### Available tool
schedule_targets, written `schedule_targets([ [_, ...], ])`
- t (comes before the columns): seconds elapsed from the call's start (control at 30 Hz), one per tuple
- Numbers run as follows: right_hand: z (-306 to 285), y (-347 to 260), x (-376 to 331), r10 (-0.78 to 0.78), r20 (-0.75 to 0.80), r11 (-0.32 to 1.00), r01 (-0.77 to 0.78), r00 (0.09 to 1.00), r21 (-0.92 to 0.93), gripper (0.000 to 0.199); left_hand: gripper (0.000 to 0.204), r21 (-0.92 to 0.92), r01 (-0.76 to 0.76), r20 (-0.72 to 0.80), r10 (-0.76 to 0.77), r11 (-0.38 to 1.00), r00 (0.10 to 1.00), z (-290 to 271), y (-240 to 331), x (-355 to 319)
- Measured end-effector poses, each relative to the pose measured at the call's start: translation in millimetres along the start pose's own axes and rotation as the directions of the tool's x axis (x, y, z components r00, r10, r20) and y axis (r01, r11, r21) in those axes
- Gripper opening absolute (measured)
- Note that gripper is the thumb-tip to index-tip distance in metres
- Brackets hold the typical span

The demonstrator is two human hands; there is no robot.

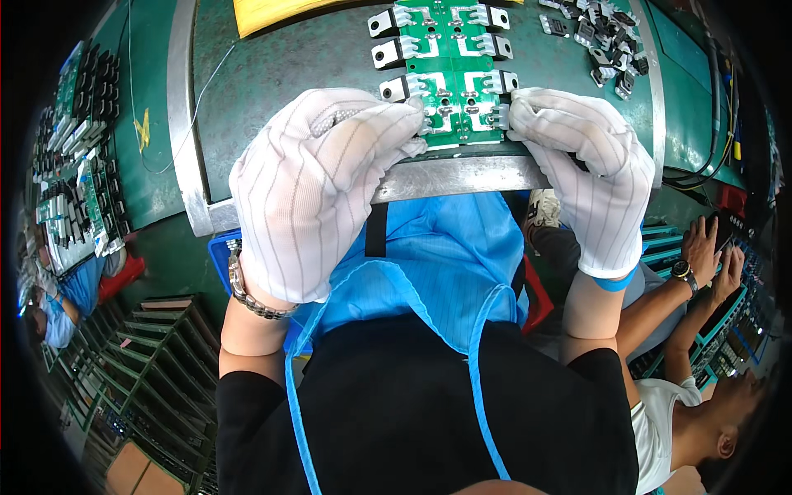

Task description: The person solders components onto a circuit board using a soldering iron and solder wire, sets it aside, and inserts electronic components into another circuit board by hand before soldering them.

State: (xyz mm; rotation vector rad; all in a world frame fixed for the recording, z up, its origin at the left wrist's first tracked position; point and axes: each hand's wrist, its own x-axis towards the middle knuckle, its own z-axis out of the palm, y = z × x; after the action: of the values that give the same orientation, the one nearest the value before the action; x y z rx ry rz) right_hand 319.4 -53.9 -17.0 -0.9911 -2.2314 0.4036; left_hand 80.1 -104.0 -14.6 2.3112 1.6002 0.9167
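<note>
From the head view, the near end of the green circuit board (pixel 452 66) is covered by gloved fingertips, and its far end runs out past the top edge of the picture, so its full length cannot be seen. The board lies on a green mat (pixel 289 91) at the front of the workbench, just behind the bench's metal edge strip (pixel 462 175), with rows of metal-tabbed components standing out from both of its long sides. The left hand (pixel 318 190), in a white striped glove, curls over the board's near left corner, its fingers bent and pressed down on the parts there; what lies under them is hidden. The right hand (pixel 590 177), gloved the same, pinches the board's near right corner, thumb tucked out of sight below the edge strip. The board sits between the two hands, touching both. Right of the board, a heap of loose dark components (pixel 606 41) is too small to make out singly. Left of the board, a yellow sheet (pixel 272 12) is cut off by the top edge.
</note>
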Motion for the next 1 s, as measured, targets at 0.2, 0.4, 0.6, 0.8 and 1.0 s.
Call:
schedule_targets([
  [0.2, 0.6, 4.1, -1.5, 0.012, -0.011, 1.0, -0.012, 1.0, 0.014, 0.02, 0.029, -0.001, -0.04, 0.026, 0.04, 0.999, 0.999, -0.3, -1.2, 3.0],
  [0.4, 1.1, 5.2, 5.8, -0.04, 0.002, 0.999, 0.04, 0.999, -0.026, 0.021, 0.027, 0.014, -0.064, -0.02, 0.064, 0.998, 0.998, 5.9, -7.6, 3.9],
  [0.6, -7.6, -4.9, 8.1, -0.059, 0.115, 0.986, 0.076, 0.992, -0.15, 0.025, 0.031, 0.085, -0.126, -0.02, 0.128, 0.988, 0.992, 0.9, -8.5, 4.1],
  [0.8, -26.0, -5.1, 25.1, 0.13, -0.074, 0.991, -0.127, 0.989, 0.042, 0.027, 0.037, -0.076, -0.067, -0.017, 0.066, 0.995, 0.998, -5.2, -1.9, -0.1],
  [1.0, -12.2, 21.0, 75.5, 0.402, 0.033, 0.915, -0.403, 0.915, 0.017, 0.057, 0.044, 0.067, 0.069, -0.248, -0.05, 0.995, 0.967, -30.2, -32.5, 25.9],
])
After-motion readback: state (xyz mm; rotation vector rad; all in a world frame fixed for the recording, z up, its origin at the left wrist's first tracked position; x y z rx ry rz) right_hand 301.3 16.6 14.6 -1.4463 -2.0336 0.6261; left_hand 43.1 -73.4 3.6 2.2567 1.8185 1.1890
